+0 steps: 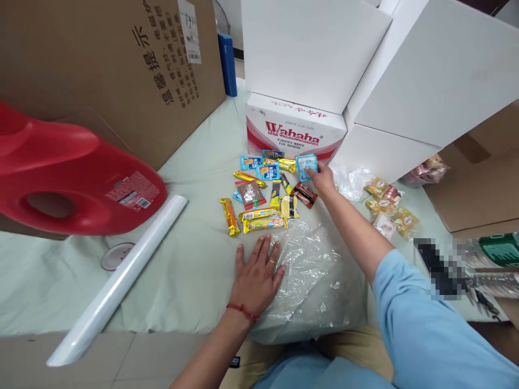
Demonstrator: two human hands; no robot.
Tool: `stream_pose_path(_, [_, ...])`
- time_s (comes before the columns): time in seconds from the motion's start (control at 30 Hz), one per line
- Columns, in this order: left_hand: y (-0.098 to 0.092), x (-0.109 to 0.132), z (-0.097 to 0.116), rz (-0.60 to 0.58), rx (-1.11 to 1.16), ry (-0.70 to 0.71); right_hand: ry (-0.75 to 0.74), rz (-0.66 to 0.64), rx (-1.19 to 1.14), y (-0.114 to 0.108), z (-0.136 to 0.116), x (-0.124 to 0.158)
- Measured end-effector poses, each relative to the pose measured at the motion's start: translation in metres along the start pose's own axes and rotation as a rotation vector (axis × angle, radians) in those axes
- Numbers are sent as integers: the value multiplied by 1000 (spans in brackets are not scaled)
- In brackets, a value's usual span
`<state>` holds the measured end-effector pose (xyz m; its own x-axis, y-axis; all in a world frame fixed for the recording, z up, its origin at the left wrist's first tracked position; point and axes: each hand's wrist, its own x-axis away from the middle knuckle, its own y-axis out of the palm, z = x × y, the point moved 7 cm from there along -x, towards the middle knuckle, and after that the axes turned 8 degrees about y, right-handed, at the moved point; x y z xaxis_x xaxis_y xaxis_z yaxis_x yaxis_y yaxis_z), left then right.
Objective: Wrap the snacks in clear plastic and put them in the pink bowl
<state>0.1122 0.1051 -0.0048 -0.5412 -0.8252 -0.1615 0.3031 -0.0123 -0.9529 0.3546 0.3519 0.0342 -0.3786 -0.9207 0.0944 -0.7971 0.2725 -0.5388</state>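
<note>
My right hand [323,181] pinches a light-blue snack packet [306,167] at the right of a loose pile of snacks. My left hand [256,275] lies flat with fingers spread on the cloth, its thumb side at the edge of a clear plastic bag [320,275]. Just beyond its fingertips lie yellow-wrapped bars [265,224]. Farther in the pile are a brown packet [250,194], blue packets [267,172], a dark red-brown packet [305,194] and a gold-wrapped bar [230,217] at the left end.
Behind the pile stands a Wahaha water carton [295,127] under large white boxes [312,48]. A red jug [81,173], a white tube [121,275] and a cardboard box [121,65] are on the left. To the right lie several small yellowish packets [381,205] and plastic bottles [498,251].
</note>
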Motion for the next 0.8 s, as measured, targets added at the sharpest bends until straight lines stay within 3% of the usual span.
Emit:
stream_pose_path(0.13, [0, 0, 0, 8, -20, 9, -156, 44, 9, -67, 7, 46])
stream_pose_path(0.27, [1, -1, 1, 15, -43, 16, -301, 58, 408, -128, 25, 98])
stream_pose_path(0.4, [1, -3, 2, 13, -68, 32, -419, 54, 686, -168, 55, 143])
stream_pose_path(0.5, [0, -4, 2, 11, -93, 35, -413, 6, 802, -176, 84, 166])
stream_pose_path(0.6, [-1, -5, 4, 7, -116, 31, -369, -91, 896, -166, 108, 181])
stream_pose_path(0.8, [3, -4, 17, 12, -149, -37, -349, -113, 943, -160, 119, 189])
